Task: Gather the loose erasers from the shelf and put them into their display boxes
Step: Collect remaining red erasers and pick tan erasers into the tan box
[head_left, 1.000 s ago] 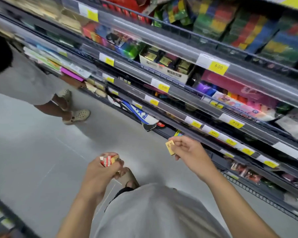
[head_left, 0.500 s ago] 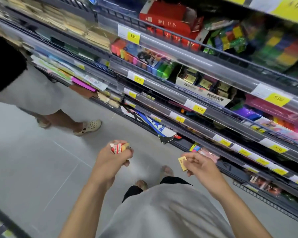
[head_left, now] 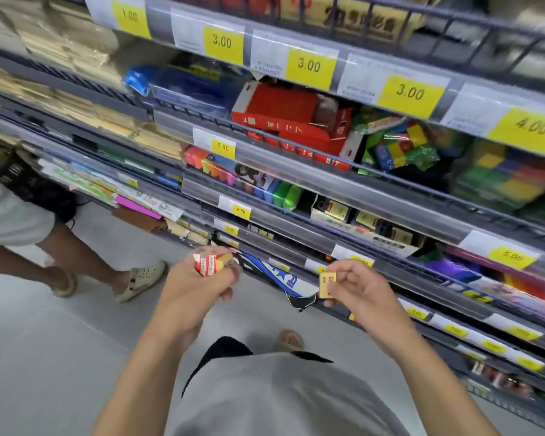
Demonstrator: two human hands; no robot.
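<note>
Holding a few erasers (head_left: 210, 262) bunched in my left hand (head_left: 195, 286) and pinching one (head_left: 327, 284) upright in my right hand (head_left: 357, 292), with the box (head_left: 364, 229) up-right, nearer that right hand, I reckon.

metal wire shelf rail (head_left: 472, 48), glossy floor (head_left: 44, 357)

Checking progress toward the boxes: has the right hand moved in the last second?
Yes. The right hand, pinching the gold eraser, has risen: it was below the black tip of the blue-and-white package on the low shelf and is now level with it.
</note>
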